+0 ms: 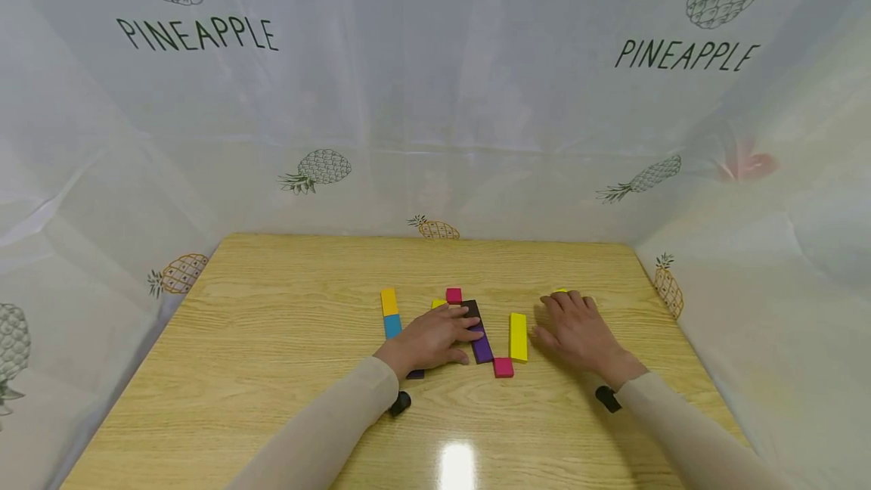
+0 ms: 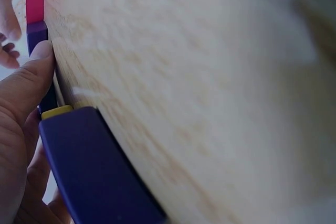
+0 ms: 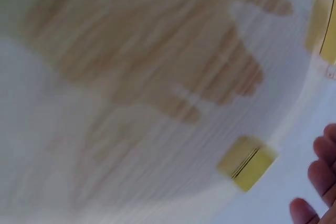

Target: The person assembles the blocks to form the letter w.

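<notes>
My left hand (image 1: 432,337) lies low over a zigzag row of coloured blocks, its fingers stretched onto a black block (image 1: 471,310) and a purple block (image 1: 482,350). In the left wrist view the thumb (image 2: 39,72) rests along the side of a dark purple block, and another dark purple block (image 2: 100,166) lies close to the camera. My right hand (image 1: 578,330) is held over the table with fingers spread and nothing in it. A long yellow block (image 1: 519,337) lies left of it. Beyond its fingertips is a small yellow block (image 3: 254,169), mostly hidden in the head view.
An orange block (image 1: 389,301) and a blue block (image 1: 392,326) form the row's left end. One pink block (image 1: 454,295) sits at the far side, another pink block (image 1: 503,367) at the near side. Pineapple-print sheeting (image 1: 435,97) encloses the wooden table (image 1: 286,339).
</notes>
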Tool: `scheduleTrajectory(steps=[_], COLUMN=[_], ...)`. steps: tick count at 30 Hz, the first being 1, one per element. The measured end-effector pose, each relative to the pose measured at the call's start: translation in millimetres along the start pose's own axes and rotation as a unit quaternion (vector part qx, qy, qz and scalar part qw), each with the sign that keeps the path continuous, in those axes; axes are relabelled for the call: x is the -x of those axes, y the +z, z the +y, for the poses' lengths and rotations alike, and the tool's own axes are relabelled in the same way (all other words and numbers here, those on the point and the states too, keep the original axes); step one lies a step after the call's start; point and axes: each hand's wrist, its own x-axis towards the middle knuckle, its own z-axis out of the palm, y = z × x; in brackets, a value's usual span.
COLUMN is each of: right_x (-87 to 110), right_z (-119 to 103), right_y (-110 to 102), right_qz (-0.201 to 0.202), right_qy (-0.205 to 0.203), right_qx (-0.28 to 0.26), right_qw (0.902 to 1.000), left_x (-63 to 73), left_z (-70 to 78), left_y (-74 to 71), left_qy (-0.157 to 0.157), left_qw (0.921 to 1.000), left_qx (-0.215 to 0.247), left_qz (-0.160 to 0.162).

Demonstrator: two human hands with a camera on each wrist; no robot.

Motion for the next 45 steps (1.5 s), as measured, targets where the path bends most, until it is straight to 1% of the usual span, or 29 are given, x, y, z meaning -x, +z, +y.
scheduleTrajectory(steps=[4, 10, 13, 17, 21, 28, 32, 34, 39, 40, 42, 45], right_x=[11.2, 27.6, 32.6, 35.0, 34.4, 30.3, 25.8, 22.8, 14.2, 12.4, 8.9, 4.7], right_z=[12, 24, 26, 26, 23, 11, 4, 3, 13, 15, 21, 26], right_y=[-1, -6, -8, -10, -9, -3, -3, -3, 0, 0, 2, 1], right_qz=[0.002, -0.023, -0.030, -0.036, -0.038, -0.002, -0.007, 0.001, 0.046, 0.049, 0.043, 0.021], right_qy=[0.021, 0.053, 0.059, 0.053, 0.049, 0.019, 0.012, 0.007, -0.016, -0.015, -0.011, 0.001], right_qx=[0.018, 0.024, 0.025, 0.034, 0.041, 0.020, 0.017, 0.015, 0.027, 0.030, 0.041, 0.052], right_qw=[0.9996, 0.9980, 0.9975, 0.9974, 0.9972, 0.9996, 0.9998, 0.9999, 0.9985, 0.9982, 0.9982, 0.9984], left_x=[0.1, 0.1, -0.1, -0.2, -0.1, 0.6, 0.6, 0.9, 1.5, 1.5, 1.5, 1.4], left_z=[0.3, 0.5, 0.5, 0.3, 0.6, 2.5, 2.8, 2.8, 3.1, 3.2, 3.1, 2.6], left_y=[-0.2, -1.1, -2.0, -3.2, -3.0, -3.6, -3.6, -4.0, -5.1, -5.2, -5.0, -4.0], left_qy=[0.000, 0.003, 0.004, 0.004, 0.002, -0.001, -0.001, 0.000, 0.002, 0.001, -0.002, -0.006], left_qw=[1.0000, 1.0000, 1.0000, 1.0000, 1.0000, 1.0000, 1.0000, 1.0000, 1.0000, 1.0000, 1.0000, 0.9999], left_qx=[-0.001, -0.004, -0.004, -0.005, -0.003, 0.002, 0.002, 0.002, 0.000, 0.000, 0.002, 0.006], left_qz=[-0.001, -0.002, -0.004, -0.006, -0.006, -0.005, -0.004, -0.003, -0.004, -0.004, -0.005, -0.006])
